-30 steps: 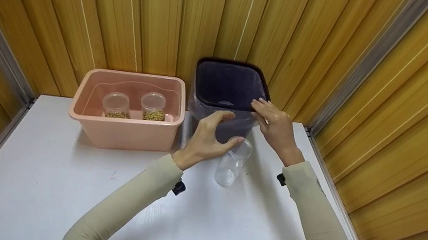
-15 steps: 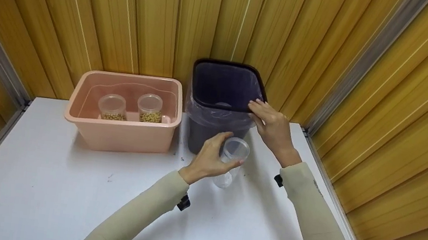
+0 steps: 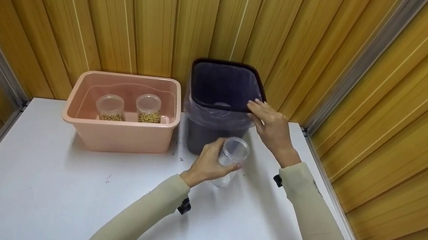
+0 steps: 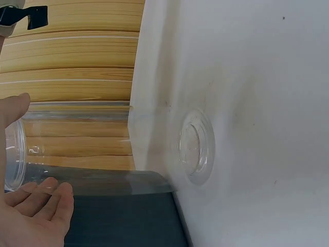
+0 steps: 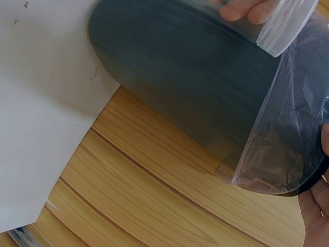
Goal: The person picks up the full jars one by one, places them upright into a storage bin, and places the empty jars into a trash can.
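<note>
My left hand [image 3: 210, 163] is around the upper part of a tall clear plastic jar [image 4: 82, 144], thumb on one side and fingers on the other. The jar stands upright on the white table, in front of a dark trash bin [image 3: 207, 136] lined with a clear bag [image 5: 277, 139]. No contents show in it, and a clear lid [image 5: 288, 31] seems to cover its top. My right hand [image 3: 273, 128] holds the bin's rim at the near right corner, fingers over the edge and thumb on the outer side.
A pink plastic tub [image 3: 123, 136] stands left of the bin. Inside it are two clear jars, a left one [image 3: 110, 107] and a right one [image 3: 148, 108], each part filled with yellowish beans. Wood-patterned walls [image 3: 153, 15] rise behind and beside the white table [image 3: 61, 190].
My left hand has moved down and slightly right onto the clear jar, its thumb and fingers now about it. The right hand has stayed on the bin's rim. The view has shifted slightly.
</note>
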Motion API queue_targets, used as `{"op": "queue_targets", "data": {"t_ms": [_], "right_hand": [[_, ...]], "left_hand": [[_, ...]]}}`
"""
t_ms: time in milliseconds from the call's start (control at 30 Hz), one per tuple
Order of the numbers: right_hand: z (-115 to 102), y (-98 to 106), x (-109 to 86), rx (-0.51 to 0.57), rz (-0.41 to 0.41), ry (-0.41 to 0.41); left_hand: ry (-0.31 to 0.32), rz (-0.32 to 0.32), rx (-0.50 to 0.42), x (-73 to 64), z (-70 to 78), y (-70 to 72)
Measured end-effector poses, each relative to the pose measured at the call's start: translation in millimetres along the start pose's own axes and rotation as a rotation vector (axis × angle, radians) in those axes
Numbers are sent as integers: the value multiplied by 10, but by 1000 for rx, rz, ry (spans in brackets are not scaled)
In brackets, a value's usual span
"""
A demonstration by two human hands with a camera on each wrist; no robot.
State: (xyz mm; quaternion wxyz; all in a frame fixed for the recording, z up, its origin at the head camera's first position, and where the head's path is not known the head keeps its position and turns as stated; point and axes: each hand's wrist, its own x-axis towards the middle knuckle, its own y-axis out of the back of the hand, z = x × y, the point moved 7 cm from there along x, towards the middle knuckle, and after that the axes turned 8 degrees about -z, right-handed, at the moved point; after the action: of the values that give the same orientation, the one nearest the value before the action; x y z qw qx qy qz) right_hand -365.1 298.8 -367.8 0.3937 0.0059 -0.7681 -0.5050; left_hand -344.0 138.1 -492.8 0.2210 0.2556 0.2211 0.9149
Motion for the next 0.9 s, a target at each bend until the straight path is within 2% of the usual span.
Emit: {"op": "queue_targets", "data": {"t_ms": [200, 567, 900], "right_hand": [[-22, 17, 5, -3, 8, 28], [-14, 14, 6, -11, -15, 1], [8, 23, -16, -42, -14, -14]], "left_hand": [[-49, 29, 13, 52, 200, 162], [-150, 82, 56, 195, 770, 647], [-193, 81, 71, 496, 1331, 1181]]}}
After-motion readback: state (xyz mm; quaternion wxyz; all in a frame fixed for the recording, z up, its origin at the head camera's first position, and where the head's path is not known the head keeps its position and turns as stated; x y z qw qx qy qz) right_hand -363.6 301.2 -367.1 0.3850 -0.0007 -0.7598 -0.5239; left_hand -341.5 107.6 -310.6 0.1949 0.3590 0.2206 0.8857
